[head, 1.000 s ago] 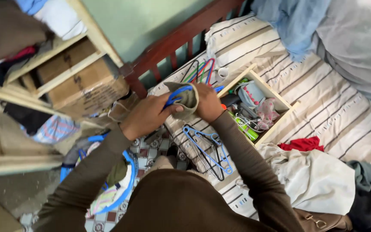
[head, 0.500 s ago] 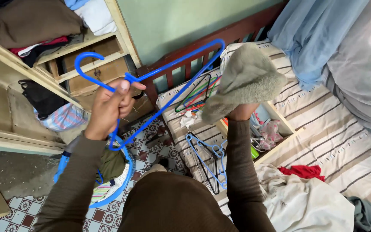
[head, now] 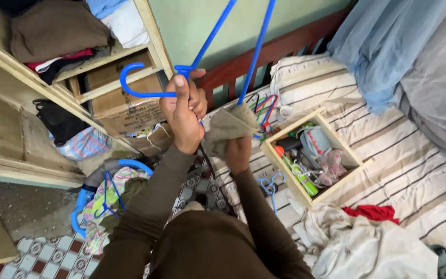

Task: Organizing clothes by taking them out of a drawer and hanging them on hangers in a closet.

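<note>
Left hand point(head: 184, 111) closed around the neck of a blue plastic hanger point(head: 210, 36), just below the hook, hook curling out toward the wooden shelf unit point(head: 37, 155). Hanger raised in the air above the footboard end of the bed point(head: 414, 150), both arms running up out of the top of the view. Right hand point(head: 238, 152) shut on a grey-green cloth point(head: 228, 126), bunched and pressed against the lower stretch of one hanger arm.

Hanger likely light and fairly stiff, with some flex in the thin arms; smooth plastic, so probably a little slippery under a loose grip. Safest hold judged to be at the neck, where hook meets arms, as gripped now. Cloth soft and limp, easy to pinch anywhere, apt to slide along the smooth arm.

Elsewhere: open wooden box point(head: 311, 155) of small odds and ends on the striped bed near its footboard edge, a few coloured hangers point(head: 264, 108) lying beside it, a pale rumpled garment point(head: 367, 243) and a red scrap point(head: 372, 212) toward the near edge. Blue basket point(head: 107, 201) of clothes on the tiled floor below the shelves.
</note>
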